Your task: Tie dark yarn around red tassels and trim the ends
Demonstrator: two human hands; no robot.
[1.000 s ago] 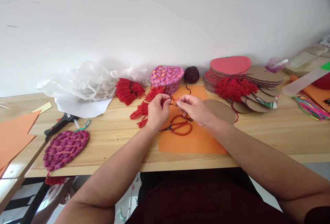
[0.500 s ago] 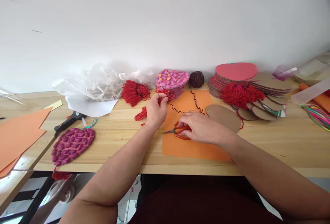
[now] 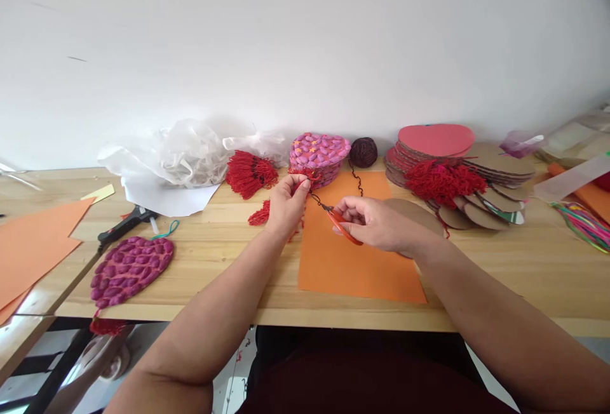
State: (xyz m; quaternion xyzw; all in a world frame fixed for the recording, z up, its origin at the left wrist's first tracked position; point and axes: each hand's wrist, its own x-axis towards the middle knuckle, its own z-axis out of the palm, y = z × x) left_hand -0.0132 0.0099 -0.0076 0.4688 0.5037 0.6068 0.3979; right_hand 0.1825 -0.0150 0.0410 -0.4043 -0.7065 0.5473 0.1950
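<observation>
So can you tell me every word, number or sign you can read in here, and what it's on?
None: no word, label, brand, number or sign can be read.
Green-and-white patch among the cardboard: too small to tell whether it has print.
Black glue gun: any marking is too small to read.
Scissors in the right hand: no lettering I can make out.
</observation>
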